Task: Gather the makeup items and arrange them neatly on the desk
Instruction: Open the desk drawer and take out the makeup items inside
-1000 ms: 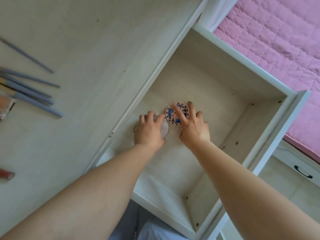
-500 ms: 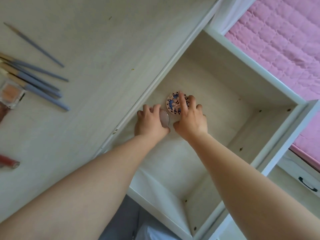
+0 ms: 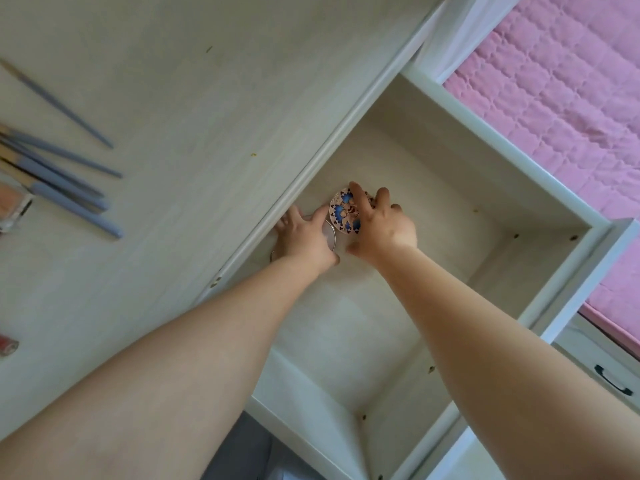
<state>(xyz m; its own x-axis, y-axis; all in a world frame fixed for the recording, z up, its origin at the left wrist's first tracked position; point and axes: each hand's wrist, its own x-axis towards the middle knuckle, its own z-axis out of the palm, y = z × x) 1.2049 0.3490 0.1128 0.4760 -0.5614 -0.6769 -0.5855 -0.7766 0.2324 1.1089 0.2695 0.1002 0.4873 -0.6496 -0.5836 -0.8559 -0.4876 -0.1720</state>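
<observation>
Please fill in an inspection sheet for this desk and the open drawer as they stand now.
Surface: pale wood desk, drawer pulled open.
Job's things: patterned round compact and clear round case in the drawer; blue-handled brushes, blush palette, red tube on the desk.
Clutter: small specks on the desk.
Hands: left hand covers the clear case; right hand has fingers on the compact.
Cables: nothing seen.
Surroundings: pink quilt.

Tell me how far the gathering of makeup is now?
Partly done. Blue-handled brushes and a blush compact already lie on the desk. The left hand covers a round clear-lidded item, the right hand the patterned compact, both inside the drawer; moving and arranging remain.
</observation>
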